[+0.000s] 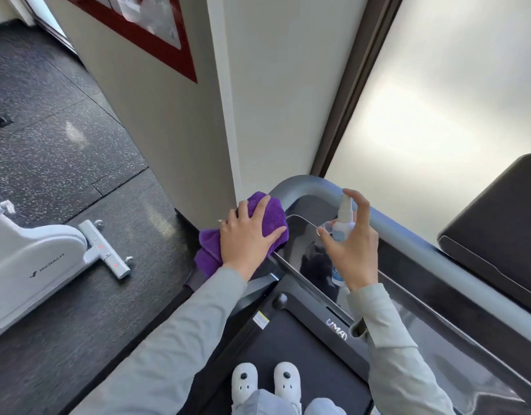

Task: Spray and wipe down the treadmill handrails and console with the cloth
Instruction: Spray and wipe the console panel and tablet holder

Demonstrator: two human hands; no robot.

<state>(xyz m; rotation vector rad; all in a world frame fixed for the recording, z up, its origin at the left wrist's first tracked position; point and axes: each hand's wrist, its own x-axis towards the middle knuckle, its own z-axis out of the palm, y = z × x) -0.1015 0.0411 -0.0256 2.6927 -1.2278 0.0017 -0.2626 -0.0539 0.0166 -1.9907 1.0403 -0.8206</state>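
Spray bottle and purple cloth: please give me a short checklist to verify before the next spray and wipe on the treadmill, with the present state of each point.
1. Spray bottle held firmly in the right hand: ok.
2. Index finger on the pump top: ok.
3. Nozzle aimed at the console, not at the window: cannot tell; the opening is not visible.
4. Purple cloth under the left hand, at the corner of the handrail: ok.
5. Liquid left in the bottle: cannot tell.
6. Both feet standing on the belt: ok.
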